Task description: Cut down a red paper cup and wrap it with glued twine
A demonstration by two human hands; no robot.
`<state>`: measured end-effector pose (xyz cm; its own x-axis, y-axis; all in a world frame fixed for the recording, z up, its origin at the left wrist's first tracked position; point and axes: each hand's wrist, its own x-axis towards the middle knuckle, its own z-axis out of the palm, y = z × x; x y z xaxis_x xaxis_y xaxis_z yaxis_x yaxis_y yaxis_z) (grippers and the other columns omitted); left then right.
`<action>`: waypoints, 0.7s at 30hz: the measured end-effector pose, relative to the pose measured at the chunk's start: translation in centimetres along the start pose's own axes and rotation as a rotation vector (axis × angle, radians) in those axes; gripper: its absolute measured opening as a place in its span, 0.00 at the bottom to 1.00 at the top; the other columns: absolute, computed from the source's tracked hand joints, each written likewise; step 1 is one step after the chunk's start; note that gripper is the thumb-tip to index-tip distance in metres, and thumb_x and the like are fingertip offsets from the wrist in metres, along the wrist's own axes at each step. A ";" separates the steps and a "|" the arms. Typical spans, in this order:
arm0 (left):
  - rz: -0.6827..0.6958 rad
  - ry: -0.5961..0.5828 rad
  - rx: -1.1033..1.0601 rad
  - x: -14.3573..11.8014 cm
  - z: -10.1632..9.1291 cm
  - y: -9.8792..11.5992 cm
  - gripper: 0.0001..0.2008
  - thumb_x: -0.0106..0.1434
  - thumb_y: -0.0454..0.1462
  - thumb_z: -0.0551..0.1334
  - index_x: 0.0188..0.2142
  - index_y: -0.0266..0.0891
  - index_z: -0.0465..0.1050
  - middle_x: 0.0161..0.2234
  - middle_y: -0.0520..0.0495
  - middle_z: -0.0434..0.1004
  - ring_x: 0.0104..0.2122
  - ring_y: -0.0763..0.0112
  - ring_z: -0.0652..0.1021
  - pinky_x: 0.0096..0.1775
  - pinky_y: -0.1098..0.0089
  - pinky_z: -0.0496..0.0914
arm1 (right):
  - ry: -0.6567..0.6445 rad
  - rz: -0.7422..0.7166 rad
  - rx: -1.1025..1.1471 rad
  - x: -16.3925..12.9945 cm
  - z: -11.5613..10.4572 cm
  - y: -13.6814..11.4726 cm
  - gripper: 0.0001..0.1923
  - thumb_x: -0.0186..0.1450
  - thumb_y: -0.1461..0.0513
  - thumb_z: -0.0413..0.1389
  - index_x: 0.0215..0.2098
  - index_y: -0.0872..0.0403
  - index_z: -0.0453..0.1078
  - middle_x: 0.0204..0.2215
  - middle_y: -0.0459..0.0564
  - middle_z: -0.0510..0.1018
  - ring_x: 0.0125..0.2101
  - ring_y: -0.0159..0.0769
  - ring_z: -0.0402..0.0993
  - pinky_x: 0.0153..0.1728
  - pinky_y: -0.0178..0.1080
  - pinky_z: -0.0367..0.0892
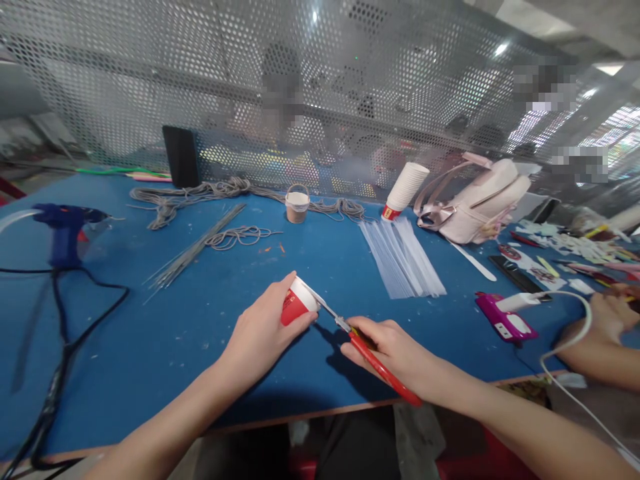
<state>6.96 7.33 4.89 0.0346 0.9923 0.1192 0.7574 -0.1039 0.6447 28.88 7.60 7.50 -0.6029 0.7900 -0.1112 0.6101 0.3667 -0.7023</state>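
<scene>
Paper cup (298,305), red and white, is just below mid-frame over the blue table (210,300), the grip of the left hand (263,323) wrapped around it, apparently steadying its rim. Lower right of centre, the right hand (393,350) has its grip closed on a red-handled tool (383,373), likely angled so its metal end meets that rim.

left hand (263,327) is gripping paper cup (295,308) | right hand (395,353) is holding red-handled scissors (380,370) at rim | glue gun (65,237) is standing far left
</scene>
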 end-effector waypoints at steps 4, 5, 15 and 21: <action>0.008 0.006 0.022 0.0 0.0 0.2 0.31 0.61 0.47 0.56 0.61 0.37 0.57 0.53 0.38 0.72 0.52 0.53 0.73 0.51 0.55 0.67 | 0.019 -0.019 -0.026 0.0 0.0 0.0 0.14 0.67 0.54 0.52 0.40 0.58 0.69 0.18 0.38 0.63 0.20 0.26 0.48 0.21 0.31 0.52; 0.016 0.011 0.029 -0.1 0.0 0.2 0.31 0.61 0.47 0.56 0.61 0.38 0.56 0.53 0.39 0.72 0.52 0.53 0.73 0.50 0.55 0.67 | 0.023 -0.023 -0.033 0.0 0.0 0.0 0.14 0.67 0.54 0.52 0.41 0.58 0.69 0.18 0.38 0.64 0.20 0.26 0.49 0.21 0.31 0.52; 0.057 0.062 0.103 -0.2 0.4 0.0 0.30 0.61 0.47 0.57 0.61 0.40 0.56 0.55 0.39 0.70 0.54 0.51 0.71 0.51 0.53 0.67 | 0.009 -0.001 -0.021 0.1 0.1 -0.1 0.15 0.67 0.53 0.51 0.37 0.57 0.68 0.18 0.39 0.64 0.20 0.26 0.47 0.21 0.31 0.51; -0.134 0.003 -0.206 0.5 -1.5 0.2 0.39 0.56 0.53 0.59 0.62 0.36 0.57 0.57 0.39 0.70 0.53 0.54 0.73 0.53 0.59 0.66 | 0.004 -0.019 -0.054 -0.4 -0.3 -0.3 0.14 0.67 0.54 0.51 0.42 0.56 0.68 0.19 0.39 0.66 0.20 0.27 0.50 0.21 0.31 0.54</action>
<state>6.13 7.74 6.25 -0.0588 0.9980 0.0244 0.6061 0.0162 0.7952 29.10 7.33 8.03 -0.6126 0.7847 -0.0952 0.6255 0.4076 -0.6653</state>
